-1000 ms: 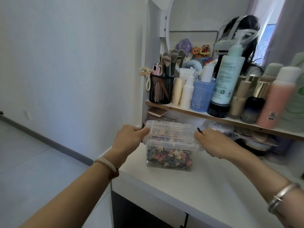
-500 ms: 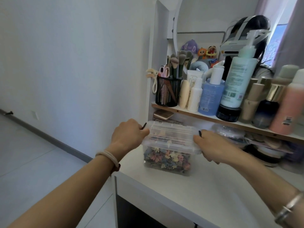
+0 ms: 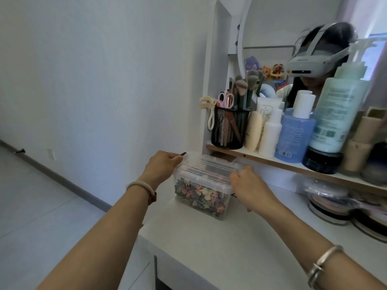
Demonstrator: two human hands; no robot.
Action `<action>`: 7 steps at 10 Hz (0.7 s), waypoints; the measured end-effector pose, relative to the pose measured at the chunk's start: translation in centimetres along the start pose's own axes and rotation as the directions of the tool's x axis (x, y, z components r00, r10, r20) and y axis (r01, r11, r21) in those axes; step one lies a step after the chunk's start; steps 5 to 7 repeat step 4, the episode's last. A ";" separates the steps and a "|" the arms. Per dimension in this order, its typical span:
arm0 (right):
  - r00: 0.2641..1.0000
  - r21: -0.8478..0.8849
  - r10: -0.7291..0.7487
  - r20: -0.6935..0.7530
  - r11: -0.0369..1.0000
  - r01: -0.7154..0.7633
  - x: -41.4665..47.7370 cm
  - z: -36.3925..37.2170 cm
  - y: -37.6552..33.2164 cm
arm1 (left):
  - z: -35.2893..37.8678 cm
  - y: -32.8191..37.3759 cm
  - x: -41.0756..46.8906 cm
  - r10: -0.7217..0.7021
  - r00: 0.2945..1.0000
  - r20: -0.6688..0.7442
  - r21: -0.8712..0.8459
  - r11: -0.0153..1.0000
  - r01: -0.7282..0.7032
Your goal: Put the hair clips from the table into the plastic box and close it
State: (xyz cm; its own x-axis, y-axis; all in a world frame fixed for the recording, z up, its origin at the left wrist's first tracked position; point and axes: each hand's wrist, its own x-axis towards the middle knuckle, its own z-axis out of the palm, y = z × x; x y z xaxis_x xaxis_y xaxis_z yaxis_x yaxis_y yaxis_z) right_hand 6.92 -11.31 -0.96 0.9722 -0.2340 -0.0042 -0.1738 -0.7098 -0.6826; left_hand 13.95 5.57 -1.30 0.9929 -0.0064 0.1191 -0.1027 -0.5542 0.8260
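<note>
progress: we judge the hair clips (image 3: 199, 195) boxed and the lid on; only pressing it fully shut seems left.
plastic box (image 3: 222, 208): clear, rectangular, standing near the white table (image 3: 209, 243) edge.
lid (image 3: 209, 166): transparent, ribbed.
hair clips: small, many-coloured, heaped.
left hand (image 3: 162, 164): we grip the lid's left end.
right hand (image 3: 245, 185): we curl our fingers over the lid's right end.

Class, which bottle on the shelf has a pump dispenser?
The tall mint-green bottle; the blue bottle and white bottle beside it have plain caps.

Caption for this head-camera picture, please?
Left hand and right hand grip the lidded plastic box of hair clips on the white table.
</note>
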 end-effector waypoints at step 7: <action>1.000 0.139 0.013 -0.018 0.990 -0.010 0.4 -0.2 1.2 | 0.1 -1.4 -1.1 -0.038 0.918 -0.395 -0.172 0.984 -0.034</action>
